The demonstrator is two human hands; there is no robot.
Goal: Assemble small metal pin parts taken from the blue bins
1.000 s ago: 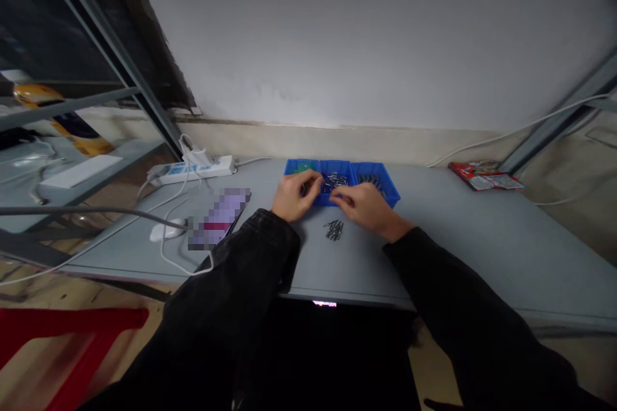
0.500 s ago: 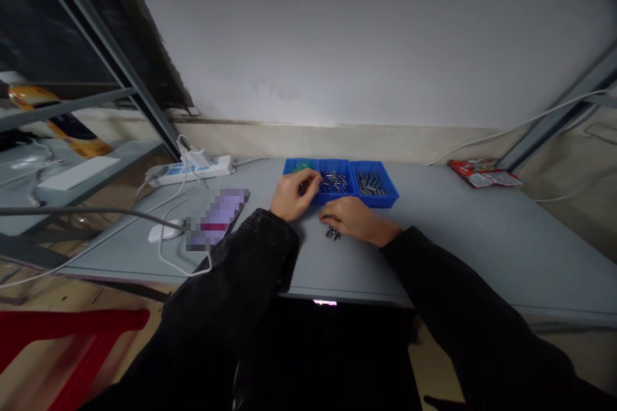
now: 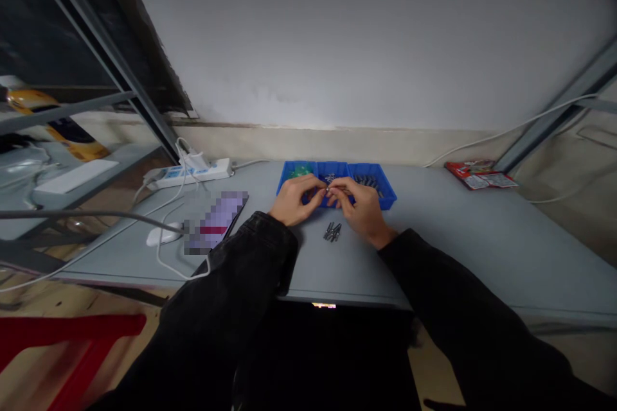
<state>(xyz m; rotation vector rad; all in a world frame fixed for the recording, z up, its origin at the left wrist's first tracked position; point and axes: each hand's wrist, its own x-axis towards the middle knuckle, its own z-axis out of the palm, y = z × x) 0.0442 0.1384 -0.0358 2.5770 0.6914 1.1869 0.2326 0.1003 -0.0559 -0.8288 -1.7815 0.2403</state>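
head: metal pin (image 3: 329, 189) pinched between left hand (image 3: 293, 200), right hand (image 3: 362, 210).

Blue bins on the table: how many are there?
3, side by side toward the far side of the table: left bin with green contents, middle bin partly behind the left hand and right hand, right bin with dark parts.

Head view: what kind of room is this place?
Probably a small workshop bench: blue bins of small metal parts, more loose on the grey table, a power strip beside metal shelving.
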